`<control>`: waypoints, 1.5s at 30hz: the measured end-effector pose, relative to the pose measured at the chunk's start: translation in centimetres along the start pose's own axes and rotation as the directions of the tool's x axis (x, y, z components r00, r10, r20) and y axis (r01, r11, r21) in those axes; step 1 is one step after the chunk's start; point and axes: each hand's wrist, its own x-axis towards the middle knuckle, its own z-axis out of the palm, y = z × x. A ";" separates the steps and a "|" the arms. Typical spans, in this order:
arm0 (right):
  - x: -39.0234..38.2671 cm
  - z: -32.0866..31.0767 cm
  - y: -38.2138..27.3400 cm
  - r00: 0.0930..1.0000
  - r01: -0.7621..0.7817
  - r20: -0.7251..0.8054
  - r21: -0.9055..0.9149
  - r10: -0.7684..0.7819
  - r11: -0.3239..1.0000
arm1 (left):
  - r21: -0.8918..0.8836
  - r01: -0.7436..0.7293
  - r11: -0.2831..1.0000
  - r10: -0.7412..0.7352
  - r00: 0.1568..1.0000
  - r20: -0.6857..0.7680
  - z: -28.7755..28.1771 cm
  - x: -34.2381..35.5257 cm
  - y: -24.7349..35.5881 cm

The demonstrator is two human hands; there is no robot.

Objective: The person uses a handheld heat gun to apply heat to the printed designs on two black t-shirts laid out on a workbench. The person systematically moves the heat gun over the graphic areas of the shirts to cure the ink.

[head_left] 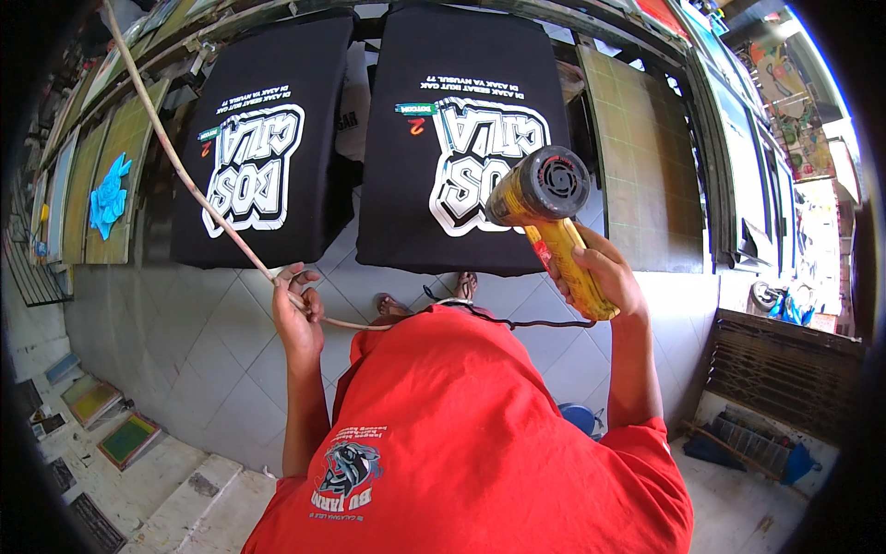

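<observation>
- Right grip (604,277): clamped on the handle of the dryer (554,231), fingers wrapped round it, dryer raised above the near part of the right shirt (397,208).
- Left grip (297,305): fingers curled on the pale cord (198,192), which rises away to the upper left of this grip, passing in front of the left shirt (309,157); the other way it runs to the person's waist.
- Step in hand, as judged: heat or air being directed at the right print (459,185), with the left grip managing the cord. Whether the dryer is running cannot be told.
- Next move, as judged: it calls for a steady right grip, the barrel angled at the print without contact, and the cord held off both shirts by the left grip.
- Dryer condition: yellow handle with a red patch, dark barrel slanting leftward from the right grip, round black grille facing up. The dark cord (554,323) leaves the handle's end below the right grip; its join with the pale cord is not discernible.
- Right shirt: black, spread flat beyond and left of the right grip; bold white-and-black lettering, partly hidden by the dryer.
- Left shirt: matching left print (254,171), beyond the left grip.
</observation>
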 end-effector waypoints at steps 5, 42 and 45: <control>0.1 -1.4 0.5 1.000 -0.007 0.006 -0.003 0.007 1.000 | -0.002 0.012 1.000 -0.012 1.000 0.004 0.8 0.0 -0.2; -3.7 -6.2 0.9 0.986 0.005 -0.166 0.049 0.003 0.999 | 0.034 0.006 0.999 -0.008 0.998 0.056 5.4 0.6 -1.7; -4.0 -6.7 1.1 0.983 0.016 -0.183 0.057 -0.006 0.998 | 0.027 0.016 1.000 -0.018 0.998 0.058 5.7 0.6 -1.7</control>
